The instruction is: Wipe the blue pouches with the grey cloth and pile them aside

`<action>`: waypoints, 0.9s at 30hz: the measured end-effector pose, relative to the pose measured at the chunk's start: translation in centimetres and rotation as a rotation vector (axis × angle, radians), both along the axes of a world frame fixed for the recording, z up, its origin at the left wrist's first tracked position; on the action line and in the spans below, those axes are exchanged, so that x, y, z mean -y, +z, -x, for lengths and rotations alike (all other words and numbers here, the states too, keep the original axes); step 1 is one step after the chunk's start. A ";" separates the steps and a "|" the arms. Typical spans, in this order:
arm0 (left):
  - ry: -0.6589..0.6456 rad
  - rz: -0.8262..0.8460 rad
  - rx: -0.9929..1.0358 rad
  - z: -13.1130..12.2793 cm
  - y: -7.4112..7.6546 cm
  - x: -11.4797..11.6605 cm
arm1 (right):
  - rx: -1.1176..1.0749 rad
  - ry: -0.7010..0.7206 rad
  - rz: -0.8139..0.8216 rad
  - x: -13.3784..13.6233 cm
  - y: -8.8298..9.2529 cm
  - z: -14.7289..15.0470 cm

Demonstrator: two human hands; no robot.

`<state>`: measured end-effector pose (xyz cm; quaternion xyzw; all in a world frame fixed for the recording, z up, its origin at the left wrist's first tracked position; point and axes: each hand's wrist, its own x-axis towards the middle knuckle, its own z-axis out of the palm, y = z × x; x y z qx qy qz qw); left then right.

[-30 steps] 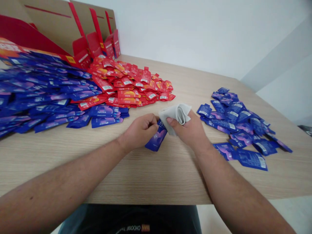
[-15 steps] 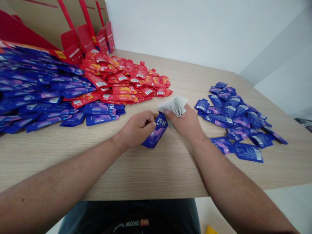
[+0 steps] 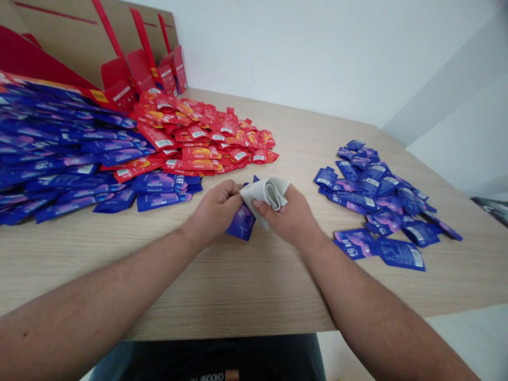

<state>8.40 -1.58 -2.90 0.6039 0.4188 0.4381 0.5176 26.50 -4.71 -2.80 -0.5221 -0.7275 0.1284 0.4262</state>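
The left hand [image 3: 214, 211] pinches a blue sachet [image 3: 241, 223], and the right hand [image 3: 286, 211] presses a folded cloth [image 3: 265, 194] against it.

A light wood-grain table [image 3: 246, 296] stands against plain white walls [image 3: 317, 53], above a pale floor [image 3: 476, 336].

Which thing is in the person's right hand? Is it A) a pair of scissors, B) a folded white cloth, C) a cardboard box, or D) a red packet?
B. The right hand grips the folded white cloth, pressing it against the blue foil sachet that the left hand holds.
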 end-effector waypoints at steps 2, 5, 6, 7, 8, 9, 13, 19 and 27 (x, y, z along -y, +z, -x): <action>0.011 0.020 0.053 0.0 0.1 0.1 | 0.021 0.058 -0.005 0.2 0.1 0.2; 0.034 0.050 0.092 -0.1 0.2 0.2 | 0.036 0.011 -0.032 0.3 0.1 0.3; 0.040 0.067 0.100 -0.2 0.2 0.3 | 0.032 0.002 -0.044 0.3 0.2 0.3; 0.045 0.085 0.118 -0.2 0.2 0.3 | 0.030 0.018 -0.054 0.3 0.2 0.3; 0.050 0.105 0.145 -0.2 0.2 0.3 | 0.032 0.054 -0.061 0.3 0.2 0.4; 0.054 0.124 0.177 -0.2 0.2 0.3 | 0.038 0.091 -0.064 0.3 0.2 0.4; 0.065 0.194 0.267 -0.3 0.4 0.3 | 0.063 0.068 -0.062 0.5 0.3 0.5; 0.108 0.321 0.344 -0.3 0.8 0.4 | 0.161 0.180 -0.036 0.7 0.0 0.8; 0.110 0.341 0.349 -0.2 0.4 0.2 | 0.214 0.107 0.013 0.9 -0.3 1.3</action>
